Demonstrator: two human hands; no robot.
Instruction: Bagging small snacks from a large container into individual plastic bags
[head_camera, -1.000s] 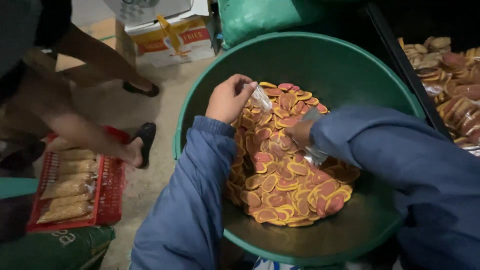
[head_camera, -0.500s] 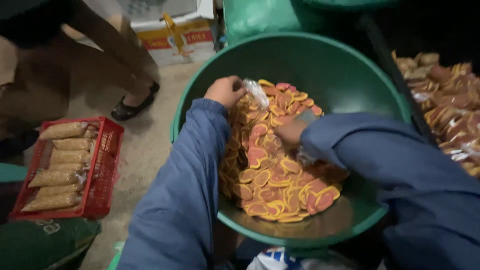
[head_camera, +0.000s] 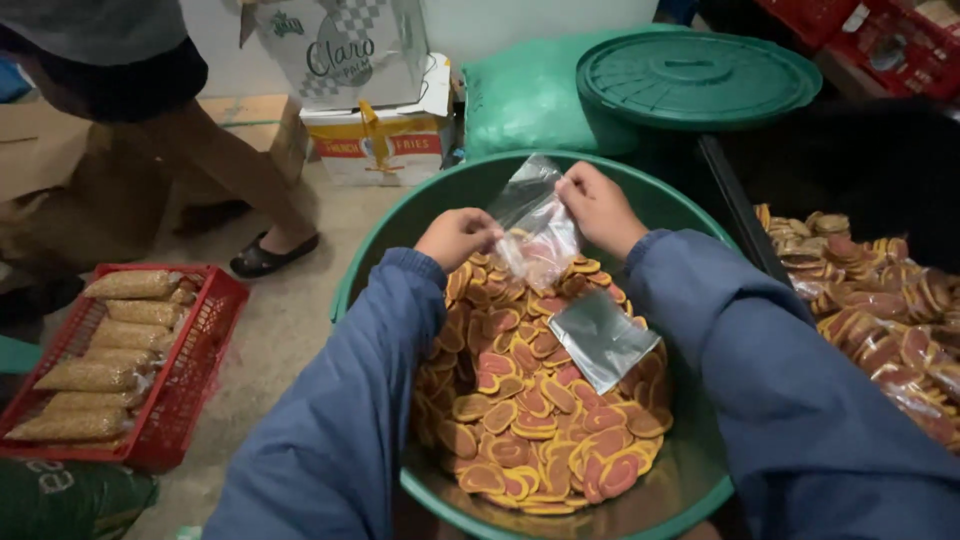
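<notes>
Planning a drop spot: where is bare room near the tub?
Bare concrete floor runs between the red plastic crate and the big green plastic tub. Inside the tub, only the bare near-right wall. Crowded: the red-orange crackers, where left hand and right hand hold a clear plastic bag.

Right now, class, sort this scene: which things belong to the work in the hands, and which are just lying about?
In use:
left hand
right hand
clear bag
green tub
orange snacks
spare bag

Lying about:
red crate
green lid
cardboard boxes
</notes>
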